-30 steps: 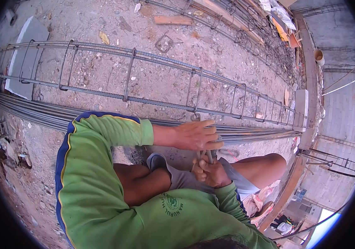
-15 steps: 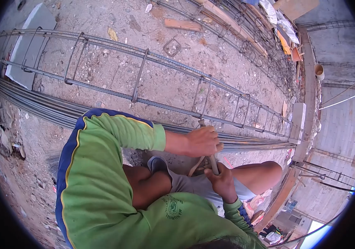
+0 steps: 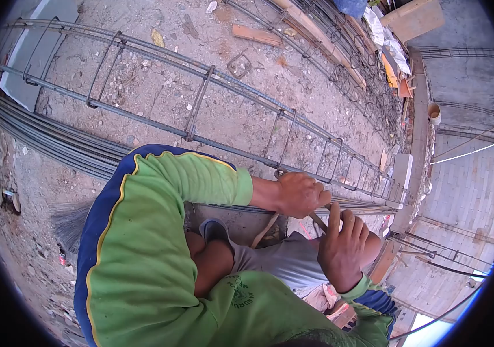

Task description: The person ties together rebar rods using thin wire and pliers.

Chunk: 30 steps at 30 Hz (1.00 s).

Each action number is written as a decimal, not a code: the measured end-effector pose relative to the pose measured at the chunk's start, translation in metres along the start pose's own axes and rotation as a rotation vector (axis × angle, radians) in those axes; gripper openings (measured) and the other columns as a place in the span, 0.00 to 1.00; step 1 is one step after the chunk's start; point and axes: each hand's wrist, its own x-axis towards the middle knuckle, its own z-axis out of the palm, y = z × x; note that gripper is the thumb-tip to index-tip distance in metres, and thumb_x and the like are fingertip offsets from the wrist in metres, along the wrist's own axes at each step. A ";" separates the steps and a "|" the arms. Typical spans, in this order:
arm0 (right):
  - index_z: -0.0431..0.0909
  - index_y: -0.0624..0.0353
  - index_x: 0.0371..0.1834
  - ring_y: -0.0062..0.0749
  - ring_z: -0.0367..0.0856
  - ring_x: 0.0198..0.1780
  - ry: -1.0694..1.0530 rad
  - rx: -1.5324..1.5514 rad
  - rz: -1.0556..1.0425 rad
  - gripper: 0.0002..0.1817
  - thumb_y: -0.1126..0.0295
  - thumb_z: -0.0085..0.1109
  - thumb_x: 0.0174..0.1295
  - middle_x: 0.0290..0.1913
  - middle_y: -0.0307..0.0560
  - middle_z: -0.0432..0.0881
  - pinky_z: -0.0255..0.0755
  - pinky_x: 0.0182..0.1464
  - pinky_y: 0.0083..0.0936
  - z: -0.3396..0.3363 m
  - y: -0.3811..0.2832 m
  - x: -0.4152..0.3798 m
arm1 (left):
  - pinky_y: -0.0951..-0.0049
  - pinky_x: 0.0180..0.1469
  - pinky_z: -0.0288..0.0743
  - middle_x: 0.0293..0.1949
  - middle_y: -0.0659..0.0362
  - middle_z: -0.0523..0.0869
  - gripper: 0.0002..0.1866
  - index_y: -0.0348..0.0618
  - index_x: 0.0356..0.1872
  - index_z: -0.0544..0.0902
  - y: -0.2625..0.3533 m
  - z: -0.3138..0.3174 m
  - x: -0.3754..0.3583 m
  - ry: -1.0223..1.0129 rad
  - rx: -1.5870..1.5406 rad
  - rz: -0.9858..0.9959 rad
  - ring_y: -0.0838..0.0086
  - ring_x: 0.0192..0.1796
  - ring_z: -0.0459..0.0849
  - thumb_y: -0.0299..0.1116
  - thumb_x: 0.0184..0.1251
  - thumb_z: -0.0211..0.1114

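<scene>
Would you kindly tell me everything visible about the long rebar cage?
The rebar cage looks like grey steel: long bars joined by spaced stirrups. It slants above the dirt from upper left rightward, crossing one pale block. The left hand is beside it; contact is unclear.

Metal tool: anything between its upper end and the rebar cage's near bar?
Nothing visible: the metal tool, in the left hand, has its end right by the near bar; contact unclear.

I count one short brown plank (image 3: 257, 34), on dirt (image 3: 149, 81); one yellowish scrap (image 3: 157, 37), well apart; one pale bucket (image 3: 434, 114); one tan board (image 3: 413, 20).
</scene>
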 end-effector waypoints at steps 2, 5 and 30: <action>0.74 0.61 0.61 0.45 0.74 0.46 0.037 -0.008 -0.034 0.29 0.69 0.64 0.53 0.44 0.47 0.75 0.66 0.49 0.42 0.007 0.015 0.024 | 0.55 0.37 0.82 0.32 0.49 0.86 0.17 0.39 0.40 0.77 0.001 -0.009 0.009 -0.064 -0.132 -0.188 0.53 0.36 0.89 0.41 0.59 0.68; 0.77 0.60 0.55 0.42 0.74 0.41 0.066 0.021 -0.174 0.25 0.71 0.63 0.49 0.37 0.45 0.72 0.64 0.44 0.39 0.000 0.045 0.070 | 0.51 0.45 0.80 0.40 0.45 0.87 0.17 0.38 0.43 0.77 -0.002 -0.028 0.020 -0.075 -0.261 -0.418 0.49 0.44 0.88 0.40 0.61 0.67; 0.83 0.53 0.37 0.40 0.78 0.35 -0.026 0.199 -0.630 0.20 0.70 0.69 0.34 0.27 0.41 0.75 0.67 0.39 0.36 -0.001 0.094 0.192 | 0.49 0.41 0.79 0.35 0.41 0.88 0.17 0.32 0.49 0.73 -0.029 -0.043 0.041 0.088 -0.399 -0.760 0.46 0.39 0.89 0.29 0.61 0.61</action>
